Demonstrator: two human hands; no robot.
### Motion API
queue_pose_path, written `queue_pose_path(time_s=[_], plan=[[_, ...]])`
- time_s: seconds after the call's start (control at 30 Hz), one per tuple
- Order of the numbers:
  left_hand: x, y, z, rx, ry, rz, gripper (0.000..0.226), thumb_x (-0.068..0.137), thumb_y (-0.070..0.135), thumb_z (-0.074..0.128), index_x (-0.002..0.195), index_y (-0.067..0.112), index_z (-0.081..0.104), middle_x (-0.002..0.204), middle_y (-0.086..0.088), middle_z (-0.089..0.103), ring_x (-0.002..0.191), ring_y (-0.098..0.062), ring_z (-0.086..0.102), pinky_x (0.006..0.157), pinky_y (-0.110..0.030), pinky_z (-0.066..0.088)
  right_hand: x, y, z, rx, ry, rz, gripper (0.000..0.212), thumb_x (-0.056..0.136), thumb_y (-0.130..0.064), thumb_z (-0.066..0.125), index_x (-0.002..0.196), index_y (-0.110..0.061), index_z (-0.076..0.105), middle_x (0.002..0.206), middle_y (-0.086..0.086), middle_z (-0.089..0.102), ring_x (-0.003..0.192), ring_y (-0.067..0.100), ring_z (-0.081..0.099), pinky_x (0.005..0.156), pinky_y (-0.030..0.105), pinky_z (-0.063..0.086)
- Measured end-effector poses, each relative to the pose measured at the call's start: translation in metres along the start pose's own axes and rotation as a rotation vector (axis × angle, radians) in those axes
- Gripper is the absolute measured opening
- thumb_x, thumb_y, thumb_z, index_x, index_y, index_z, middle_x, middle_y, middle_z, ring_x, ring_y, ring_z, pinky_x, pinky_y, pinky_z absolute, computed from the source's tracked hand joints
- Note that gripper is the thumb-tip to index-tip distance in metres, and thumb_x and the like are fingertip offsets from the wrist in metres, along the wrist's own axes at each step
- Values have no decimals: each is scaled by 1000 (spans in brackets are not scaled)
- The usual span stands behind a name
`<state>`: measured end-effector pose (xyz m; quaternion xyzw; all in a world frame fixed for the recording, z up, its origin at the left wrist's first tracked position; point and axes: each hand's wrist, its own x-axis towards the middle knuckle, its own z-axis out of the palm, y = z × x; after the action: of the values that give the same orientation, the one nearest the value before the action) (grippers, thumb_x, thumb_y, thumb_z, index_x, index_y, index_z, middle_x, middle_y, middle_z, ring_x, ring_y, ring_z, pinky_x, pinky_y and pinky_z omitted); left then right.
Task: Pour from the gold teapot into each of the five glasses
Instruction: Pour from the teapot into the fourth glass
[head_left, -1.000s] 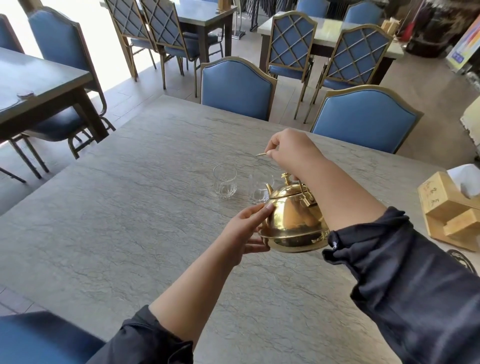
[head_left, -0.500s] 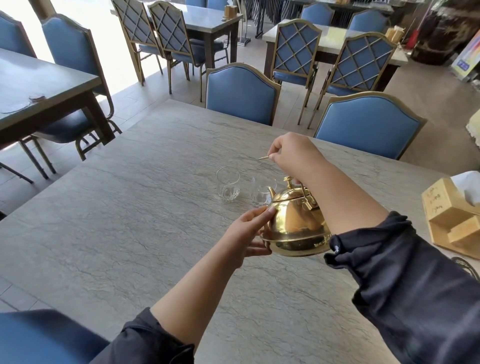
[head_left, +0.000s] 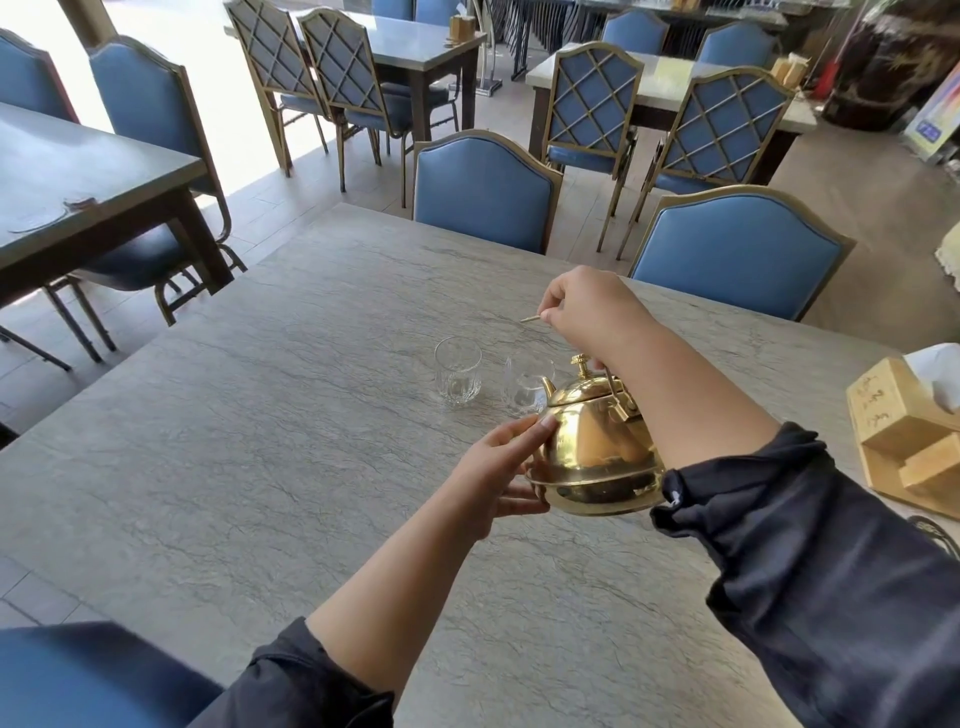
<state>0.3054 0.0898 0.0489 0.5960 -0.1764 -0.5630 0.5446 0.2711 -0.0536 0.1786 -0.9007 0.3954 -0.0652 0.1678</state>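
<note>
The gold teapot (head_left: 597, 447) is hanging tilted above the grey table (head_left: 260, 441), spout dipping toward the nearer glass (head_left: 525, 385). The right hand (head_left: 587, 306) is gripping its raised handle in a closed fist. The left hand (head_left: 498, 467) is bracing the pot's side, fingers spread flat against it. A second glass (head_left: 457, 370) is standing just beside the first. Other glasses cannot be seen.
</note>
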Motion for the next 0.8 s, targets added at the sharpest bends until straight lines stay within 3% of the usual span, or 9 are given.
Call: queue_pose_path(time_s=[0.23,0.33,0.47,0.6,0.73,0.8], plan=[[3,-1,-1,7,3,10,62,83,55,70,137,27,59,112,-12,70,82,-28,76,81,-41,64,-2,1,-1,9,17,-4,19,97,-15,56,107,-11,71,89,5,61,76,22,60,72,36,57],[5,-3,-3,10,6,14,72,73,60,74,137,28,60,116,-13,69,83,-29,77,79,-40,64,-3,2,1,25,38,-11,18,96,-14,56,105,-11,72,86,5,60,73,21,59,68,35,56],[8,-4,-6,6,18,18,71,77,57,75,139,29,59,115,-9,68,80,-26,77,76,-37,64,-7,5,5,48,82,-17,17,96,-16,58,103,-11,72,91,6,64,76,20,58,58,31,49],[8,-5,-8,28,28,17,67,81,52,74,142,30,56,115,-4,66,79,-22,75,69,-30,63,-16,13,12,96,150,-3,16,96,-17,58,104,-12,71,97,6,67,77,17,55,62,24,38],[4,-6,-8,15,27,15,64,82,44,77,141,33,56,113,-4,69,82,-20,74,64,-26,62,-29,24,22,128,220,-12,14,97,-18,56,102,-14,69,66,-4,53,51,6,40,46,20,27],[2,-7,-9,-3,40,10,62,82,40,78,140,33,56,111,-4,70,87,-21,74,63,-25,62,-34,29,29,139,247,-17,14,97,-19,56,102,-15,68,61,-6,44,48,4,33,44,21,25]])
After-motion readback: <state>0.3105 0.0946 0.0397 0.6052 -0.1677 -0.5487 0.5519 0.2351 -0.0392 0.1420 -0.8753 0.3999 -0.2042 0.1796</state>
